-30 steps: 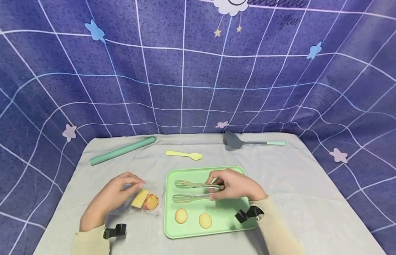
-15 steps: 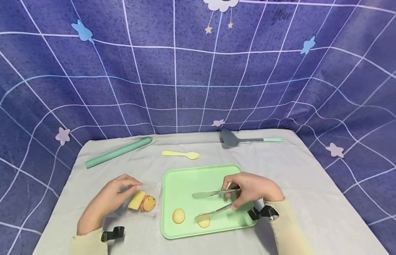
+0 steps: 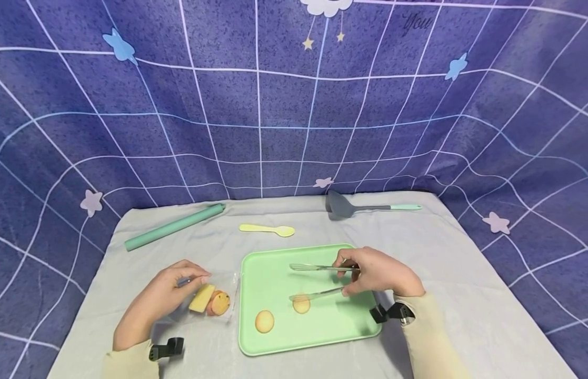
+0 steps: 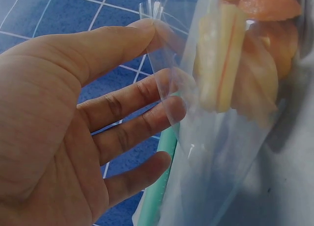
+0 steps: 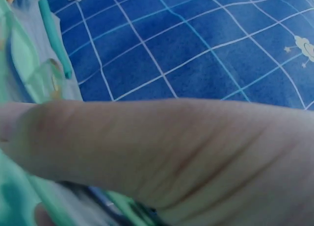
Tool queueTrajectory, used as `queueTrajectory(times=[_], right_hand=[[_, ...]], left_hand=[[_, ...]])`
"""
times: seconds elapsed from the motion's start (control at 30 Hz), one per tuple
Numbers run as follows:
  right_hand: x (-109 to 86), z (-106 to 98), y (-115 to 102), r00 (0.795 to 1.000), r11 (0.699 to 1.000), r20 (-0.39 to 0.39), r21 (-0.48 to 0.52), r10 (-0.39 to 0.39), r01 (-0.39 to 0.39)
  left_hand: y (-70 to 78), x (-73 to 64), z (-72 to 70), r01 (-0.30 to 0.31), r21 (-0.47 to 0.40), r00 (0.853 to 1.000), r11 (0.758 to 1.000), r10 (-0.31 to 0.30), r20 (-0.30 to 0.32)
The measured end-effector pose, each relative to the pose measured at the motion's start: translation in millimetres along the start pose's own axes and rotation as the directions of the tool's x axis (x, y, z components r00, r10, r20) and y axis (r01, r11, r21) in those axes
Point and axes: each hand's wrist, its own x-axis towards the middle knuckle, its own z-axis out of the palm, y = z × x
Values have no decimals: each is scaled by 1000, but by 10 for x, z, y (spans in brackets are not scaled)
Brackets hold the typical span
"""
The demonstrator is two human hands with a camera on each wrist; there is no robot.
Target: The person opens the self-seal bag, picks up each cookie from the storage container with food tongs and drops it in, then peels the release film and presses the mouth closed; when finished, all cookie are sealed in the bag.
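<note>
My left hand pinches the edge of a clear plastic bag between thumb and index finger; the other fingers spread behind the film. Inside the bag are a pale yellow bar-shaped biscuit and round cookies. Over a light green tray, my right hand grips clear tongs, their arms spread wide. The tongs' near arm lies across a round golden cookie on the tray. Another round cookie lies near the tray's left front. In the right wrist view the hand hides most of the tongs.
Behind the tray lies a yellow spoon. A green rolling pin is at the back left, and a grey turner with a mint handle at the back right. A blue patterned curtain rises behind the table.
My right hand has moved right, and the tongs have spread wider. Since half a second ago, tongs and the right-hand cookie have shifted away from me. The left hand keeps pinching the bag.
</note>
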Motion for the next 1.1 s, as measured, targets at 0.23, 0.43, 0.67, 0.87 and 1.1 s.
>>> queueTrajectory(times=[0.23, 0.43, 0.67, 0.87, 1.1], right_hand=[[-30, -29, 82, 998, 999, -54, -28, 26, -27], [-54, -26, 73, 1000, 999, 25, 52, 5, -6], [-92, -57, 113, 999, 999, 28, 33, 24, -25], [-151, -113, 168, 999, 999, -6, 12, 44, -43], [-183, -140, 176, 998, 996, -15, 59, 68, -67]], left_hand=[[-3, -7, 4, 6, -2, 1000, 1000, -6, 0], [8, -13, 0, 23, 1, 1000, 1000, -23, 10], [-10, -15, 0, 38, -3, 999, 999, -38, 18], [4, -9, -6, 39, -7, 999, 999, -39, 24], [3, -13, -6, 35, -12, 999, 999, -35, 17]])
